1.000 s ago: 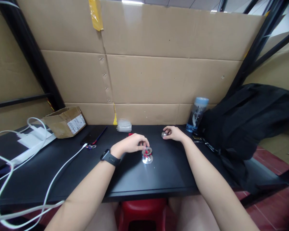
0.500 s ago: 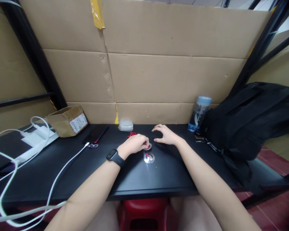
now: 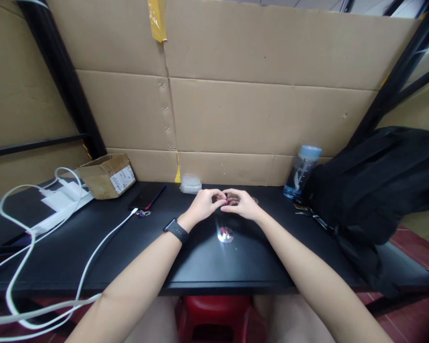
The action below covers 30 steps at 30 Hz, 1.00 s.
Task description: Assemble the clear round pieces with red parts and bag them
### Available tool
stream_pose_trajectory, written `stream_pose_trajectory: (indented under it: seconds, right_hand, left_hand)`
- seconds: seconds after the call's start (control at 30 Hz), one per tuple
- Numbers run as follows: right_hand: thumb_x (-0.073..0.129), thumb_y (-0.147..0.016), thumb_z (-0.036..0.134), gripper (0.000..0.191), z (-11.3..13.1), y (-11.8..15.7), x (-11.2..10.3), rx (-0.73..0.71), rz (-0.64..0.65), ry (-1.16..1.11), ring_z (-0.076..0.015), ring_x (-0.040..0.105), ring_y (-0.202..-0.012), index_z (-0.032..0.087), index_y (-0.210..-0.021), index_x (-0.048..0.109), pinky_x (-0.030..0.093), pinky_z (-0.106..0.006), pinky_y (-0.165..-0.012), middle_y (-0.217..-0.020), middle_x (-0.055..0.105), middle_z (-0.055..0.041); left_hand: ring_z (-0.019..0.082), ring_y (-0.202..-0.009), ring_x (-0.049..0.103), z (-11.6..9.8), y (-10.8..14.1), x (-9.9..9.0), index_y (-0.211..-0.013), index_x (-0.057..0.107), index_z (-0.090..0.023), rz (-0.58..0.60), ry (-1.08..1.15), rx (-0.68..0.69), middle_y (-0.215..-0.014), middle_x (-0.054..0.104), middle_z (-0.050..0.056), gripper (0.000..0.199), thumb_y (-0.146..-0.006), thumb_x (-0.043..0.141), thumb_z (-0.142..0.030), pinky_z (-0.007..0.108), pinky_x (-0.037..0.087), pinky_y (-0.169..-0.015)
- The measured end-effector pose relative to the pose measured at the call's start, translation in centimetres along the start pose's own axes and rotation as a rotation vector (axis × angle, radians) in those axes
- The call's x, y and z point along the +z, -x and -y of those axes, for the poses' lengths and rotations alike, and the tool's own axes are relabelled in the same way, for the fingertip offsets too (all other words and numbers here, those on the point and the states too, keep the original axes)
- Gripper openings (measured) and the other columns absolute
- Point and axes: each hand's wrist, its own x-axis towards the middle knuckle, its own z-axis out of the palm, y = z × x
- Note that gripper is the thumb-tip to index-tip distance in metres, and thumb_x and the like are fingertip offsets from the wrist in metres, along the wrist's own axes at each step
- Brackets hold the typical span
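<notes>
Seemingly, your left hand and right hand are pinching a small red piece, fingers slightly parted around it. Slackening is risking a drop.

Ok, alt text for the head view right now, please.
Left hand and right hand meet above a black table, holding a small, mostly hidden piece between them. Nearer the person lies a shiny disc with red on it. A bottle and black backpack sit at right.
</notes>
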Motion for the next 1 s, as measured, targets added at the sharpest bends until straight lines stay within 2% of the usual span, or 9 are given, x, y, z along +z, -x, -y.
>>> stream_pose_trajectory:
  seconds: [0.1, 0.2, 0.3, 0.33, 0.43, 0.53, 0.7, 0.8, 1.0]
  right_hand:
    - [0.083, -0.074, 0.037, 0.061, -0.4, -0.2, -0.4, 0.006, -0.044, -0.037, -0.0195, 0.069, -0.093, 0.02, -0.128, 0.062, 0.057, -0.037, -0.089, -0.104, 0.07, -0.006]
    - [0.08, -0.076, 0.035, 0.058, -1.0, -0.1, -2.9, 0.001, -0.178, 0.157, -0.0178, 0.067, -0.09, 0.02, -0.13, 0.064, 0.057, -0.035, -0.09, -0.104, 0.066, -0.0059]
    - [0.081, -0.074, 0.031, 0.057, -1.7, 0.4, -6.2, 0.045, -0.334, 0.527, -0.0185, 0.067, -0.086, 0.019, -0.128, 0.067, 0.057, -0.035, -0.086, -0.111, 0.062, -0.0095]
    - [0.082, -0.073, 0.03, 0.057, -2.0, 0.7, -7.2, 0.081, -0.347, 0.626, -0.0195, 0.067, -0.086, 0.017, -0.127, 0.068, 0.057, -0.036, -0.086, -0.11, 0.062, -0.0104]
    - [0.085, -0.07, 0.029, 0.062, -2.7, 1.5, -9.3, 0.181, -0.338, 0.78, -0.0224, 0.067, -0.088, 0.015, -0.127, 0.067, 0.054, -0.037, -0.087, -0.104, 0.068, -0.0105]
    - [0.087, -0.066, 0.03, 0.06, -3.2, 2.1, -10.1, 0.257, -0.331, 0.75, -0.0207, 0.068, -0.085, 0.017, -0.122, 0.069, 0.053, -0.032, -0.082, -0.098, 0.073, -0.0075]
    - [0.086, -0.066, 0.035, 0.035, -3.3, 2.4, -10.3, 0.315, -0.265, 0.683, -0.0197, 0.068, -0.082, 0.019, -0.095, 0.076, 0.051, -0.027, -0.074, -0.087, 0.076, -0.0032]
    - [0.084, -0.067, 0.037, 0.036, -3.4, 2.4, -10.3, 0.316, -0.23, 0.658, -0.0195, 0.068, -0.081, 0.02, -0.098, 0.076, 0.051, -0.028, -0.074, -0.089, 0.077, -0.0034]
    - [0.084, -0.066, 0.035, 0.038, -4.0, 2.4, -10.4, 0.322, -0.156, 0.593, -0.0191, 0.067, -0.079, 0.018, -0.099, 0.076, 0.051, -0.029, -0.074, -0.094, 0.077, -0.005]
  left_hand:
    - [0.016, -0.079, 0.069, -0.2, -0.3, -1.1, -0.093, 0.075, -0.02, -0.041, -0.061, 0.019, -0.09, 0.077, 0.002, 0.011, -0.087, 0.067, -0.024, 0.025, 0.05, -0.079]
    - [0.016, -0.082, 0.07, 0.4, -0.3, -3.5, -0.096, 0.075, -0.02, -0.063, -0.145, 0.004, -0.092, 0.078, 0.002, 0.012, -0.086, 0.068, -0.023, 0.024, 0.049, -0.079]
    - [0.016, -0.074, 0.07, 1.7, 0.1, -6.4, -0.083, 0.077, -0.02, 0.133, -0.213, -0.053, -0.079, 0.077, 0.001, 0.006, -0.079, 0.074, -0.023, 0.023, 0.047, -0.07]
    - [0.017, -0.073, 0.07, 2.3, 0.3, -7.3, -0.079, 0.078, -0.02, 0.187, -0.23, -0.081, -0.078, 0.077, 0.001, 0.004, -0.076, 0.076, -0.022, 0.023, 0.047, -0.069]
    - [0.018, -0.072, 0.07, 4.0, 0.7, -8.9, -0.076, 0.079, -0.02, 0.239, -0.246, -0.165, -0.075, 0.077, 0.001, 0.004, -0.072, 0.078, -0.023, 0.023, 0.046, -0.069]
    - [0.019, -0.075, 0.07, 5.3, 1.0, -9.1, -0.078, 0.08, -0.02, 0.23, -0.187, -0.218, -0.078, 0.078, 0.002, 0.011, -0.072, 0.078, -0.029, 0.024, 0.046, -0.07]
    - [0.019, -0.076, 0.07, 6.9, 1.3, -7.8, -0.078, 0.08, -0.019, 0.254, -0.067, -0.233, -0.08, 0.079, 0.004, 0.021, -0.071, 0.08, -0.038, 0.025, 0.047, -0.073]
    - [0.019, -0.077, 0.07, 7.5, 1.4, -7.3, -0.078, 0.081, -0.019, 0.236, -0.075, -0.224, -0.08, 0.079, 0.004, 0.023, -0.07, 0.08, -0.041, 0.025, 0.047, -0.073]
    - [0.014, -0.064, 0.062, 8.0, 1.4, -6.5, -0.071, 0.078, -0.019, 0.194, -0.174, -0.248, -0.07, 0.075, 0.001, 0.018, -0.067, 0.083, -0.036, 0.022, 0.04, -0.062]
